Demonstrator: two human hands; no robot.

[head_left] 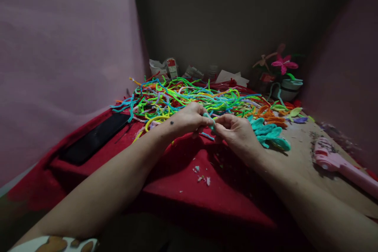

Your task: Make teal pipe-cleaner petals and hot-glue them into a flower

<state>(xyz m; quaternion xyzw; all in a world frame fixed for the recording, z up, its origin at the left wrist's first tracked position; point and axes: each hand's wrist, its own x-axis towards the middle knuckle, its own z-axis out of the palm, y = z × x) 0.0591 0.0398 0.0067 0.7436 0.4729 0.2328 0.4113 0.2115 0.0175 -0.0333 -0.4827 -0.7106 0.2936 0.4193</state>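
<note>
Between my two hands is a small teal fuzzy piece (209, 119), pinched at both ends near the middle of the view. My left hand (192, 118) has its thumb and fingers closed on the piece's left end. Close beside it, my right hand (234, 129) grips the other end with thumb and forefinger. Teal petal-like loops (270, 132) lie just right of my right hand. A tangled heap of coloured fuzzy stems (183, 96) spreads behind both hands.
A black phone-like slab (96, 138) lies left on the red cloth (177, 181). On the right, a pink glue gun (339, 163) rests on brown board (298, 165). Orange loops (270, 115), a pot (289, 88) with a pink flower (284, 64) and packets (171, 67) stand farther back.
</note>
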